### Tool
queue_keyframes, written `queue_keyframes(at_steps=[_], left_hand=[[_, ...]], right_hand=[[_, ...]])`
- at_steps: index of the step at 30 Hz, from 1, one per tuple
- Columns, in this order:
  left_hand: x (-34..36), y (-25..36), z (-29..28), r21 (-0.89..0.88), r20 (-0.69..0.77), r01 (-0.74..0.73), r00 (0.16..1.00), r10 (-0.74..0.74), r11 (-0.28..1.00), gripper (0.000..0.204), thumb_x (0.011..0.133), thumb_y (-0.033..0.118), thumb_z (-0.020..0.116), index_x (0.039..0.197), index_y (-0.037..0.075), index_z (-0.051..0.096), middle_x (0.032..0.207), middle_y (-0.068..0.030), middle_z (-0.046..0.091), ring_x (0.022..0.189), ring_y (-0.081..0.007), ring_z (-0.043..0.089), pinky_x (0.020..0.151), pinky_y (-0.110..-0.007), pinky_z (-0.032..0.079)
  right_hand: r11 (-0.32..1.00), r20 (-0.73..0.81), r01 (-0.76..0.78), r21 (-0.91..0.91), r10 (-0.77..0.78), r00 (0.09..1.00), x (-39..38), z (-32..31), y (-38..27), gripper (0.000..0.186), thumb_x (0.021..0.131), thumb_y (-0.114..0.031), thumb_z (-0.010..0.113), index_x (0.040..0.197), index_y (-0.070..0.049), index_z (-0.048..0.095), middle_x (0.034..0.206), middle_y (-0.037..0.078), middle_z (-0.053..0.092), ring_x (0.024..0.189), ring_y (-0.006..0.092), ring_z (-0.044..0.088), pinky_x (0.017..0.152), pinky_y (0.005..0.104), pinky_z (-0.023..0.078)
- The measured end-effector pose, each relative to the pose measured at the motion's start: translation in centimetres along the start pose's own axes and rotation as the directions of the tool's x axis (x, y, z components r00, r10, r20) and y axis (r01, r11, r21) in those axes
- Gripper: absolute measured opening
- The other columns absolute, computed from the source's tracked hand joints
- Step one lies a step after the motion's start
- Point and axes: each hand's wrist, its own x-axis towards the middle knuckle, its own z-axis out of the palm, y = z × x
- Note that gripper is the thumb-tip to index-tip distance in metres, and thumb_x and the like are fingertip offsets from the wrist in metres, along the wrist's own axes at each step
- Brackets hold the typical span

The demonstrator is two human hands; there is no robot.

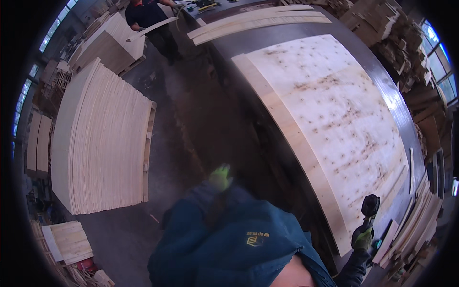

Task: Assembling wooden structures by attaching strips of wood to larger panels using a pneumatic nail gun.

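My right hand (363,238), in a black and green glove, is closed round a black handheld tool with a rounded head (370,205); its exact kind I cannot make out. The tool is above the near right end of a large pale wood panel (334,110) marked with dark knots and brown streaks. Along the panel's left side runs a plain light wood strip (296,138). My left hand (221,177), in a bright green glove, hangs in front of my body over the floor, left of the table. It is blurred and its fingers do not show clearly.
The panel lies on a dark-topped table (389,93) with long boards (263,20) at its far end. A tall stack of wood sheets (107,148) stands on the left. Far off, another person (152,21) holds a strip of wood. Wood offcuts (416,225) are piled at right.
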Motion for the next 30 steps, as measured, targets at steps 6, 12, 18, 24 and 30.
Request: queue_keyframes(at_steps=[6,12,18,24,30], left_hand=[[16.7,-11.9,-19.9,0.007,-0.185,-0.134,0.974,0.133,0.991,0.091,0.115,0.05,0.08,0.19,0.009,0.051,0.196,-0.0209,0.051,0.177,-0.041,0.054,0.145,-0.053,0.046],[24.6,-13.6,-30.8,0.046,-0.208,-0.159,0.964,0.165,0.986,0.089,0.117,0.051,0.077,0.191,0.009,0.05,0.196,-0.0199,0.051,0.177,-0.04,0.053,0.146,-0.051,0.045],[39.2,-13.5,-37.8,0.101,-0.148,-0.283,0.944,0.295,0.954,0.085,0.117,0.048,0.078,0.188,0.007,0.055,0.192,-0.0236,0.056,0.172,-0.0428,0.058,0.143,-0.053,0.048],[51.1,-10.1,-37.0,0.01,-0.227,-0.53,0.825,0.518,0.848,0.078,0.112,0.034,0.086,0.178,-0.003,0.063,0.18,-0.0321,0.065,0.168,-0.052,0.06,0.14,-0.059,0.05],[62.0,2.8,-35.6,0.061,-0.085,-0.866,0.491,0.867,0.497,0.079,0.109,0.034,0.087,0.176,-0.002,0.065,0.182,-0.0322,0.062,0.171,-0.0524,0.057,0.141,-0.065,0.047]], right_hand=[[0.947,0.044,0.238,-0.214,-0.234,0.971,5.8,2.8,-41.6,0.092,0.106,-0.044,0.089,0.183,-0.005,0.056,0.128,0.03,0.086,0.117,0.0499,0.083,0.104,0.0633,0.058],[0.839,-0.067,0.515,-0.172,-0.532,0.844,10.7,6.8,-67.9,0.09,0.105,-0.051,0.092,0.173,0.0,0.065,0.154,0.028,0.08,0.142,0.0486,0.074,0.122,0.062,0.055],[0.82,-0.175,0.521,0.238,-0.491,0.853,12.1,8.6,-87.1,0.063,0.112,-0.041,0.082,0.155,0.004,0.077,0.156,0.036,0.078,0.141,0.0566,0.073,0.122,0.0659,0.056],[0.772,0.078,0.437,0.461,-0.526,0.847,20.0,6.3,-96.0,0.048,0.113,-0.034,0.078,0.144,0.002,0.077,0.132,0.03,0.082,0.117,0.0537,0.079,0.102,0.064,0.062],[0.815,0.175,0.0,0.58,-0.125,0.977,15.8,3.9,-94.7,0.056,0.119,-0.044,0.076,0.162,-0.007,0.075,0.149,0.025,0.082,0.135,0.049,0.079,0.114,0.0632,0.063]])
